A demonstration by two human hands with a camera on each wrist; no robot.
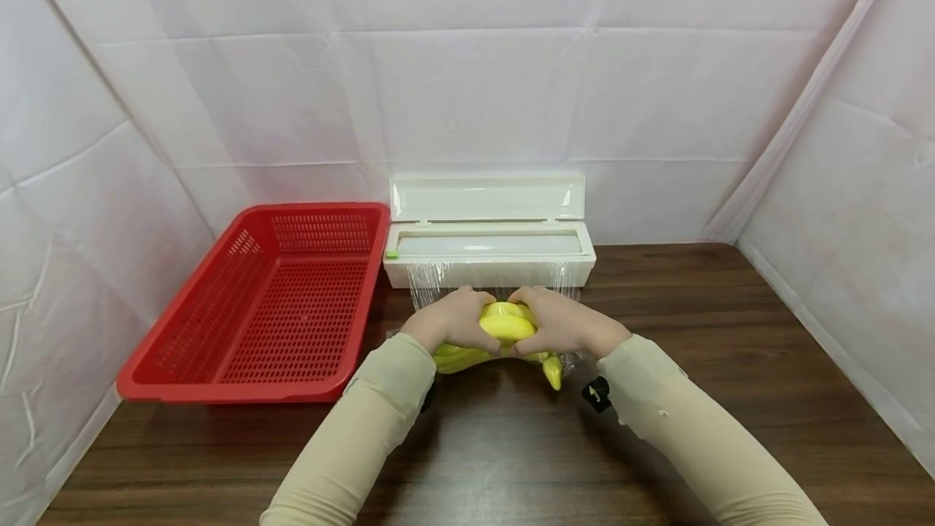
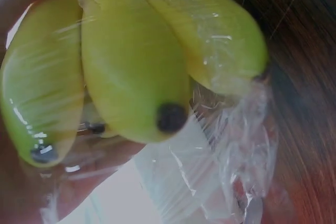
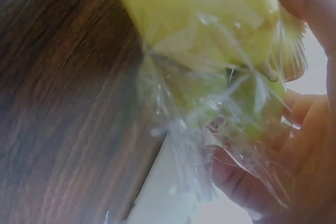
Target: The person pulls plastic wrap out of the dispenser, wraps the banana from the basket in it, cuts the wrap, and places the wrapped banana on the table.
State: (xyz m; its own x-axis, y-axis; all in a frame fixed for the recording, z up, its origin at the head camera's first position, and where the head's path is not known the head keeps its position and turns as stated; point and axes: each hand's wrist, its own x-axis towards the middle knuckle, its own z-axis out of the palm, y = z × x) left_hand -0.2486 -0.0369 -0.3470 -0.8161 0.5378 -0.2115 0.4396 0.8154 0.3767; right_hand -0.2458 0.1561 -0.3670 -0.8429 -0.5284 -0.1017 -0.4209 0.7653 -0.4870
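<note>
A bunch of yellow bananas [image 1: 506,326] sits between my two hands in front of the white box. My left hand [image 1: 454,321] grips its left side, thumb toward the middle. On the other side my right hand [image 1: 566,325] holds the bunch with curled fingers. Clear cling film [image 2: 236,150] covers the bananas and bunches up past their dark tips in the left wrist view. More crumpled film [image 3: 184,114] hangs between the bananas and my fingers in the right wrist view. From the film dispenser [image 1: 489,274], the sheet stretches down to the bunch.
The dispenser's white lid [image 1: 488,199] stands open at the back, with a small green piece [image 1: 392,254] at the left of the box. A red plastic basket [image 1: 351,331] stands to the left. White sheets [image 1: 467,96] surround the dark wooden table [image 1: 701,331].
</note>
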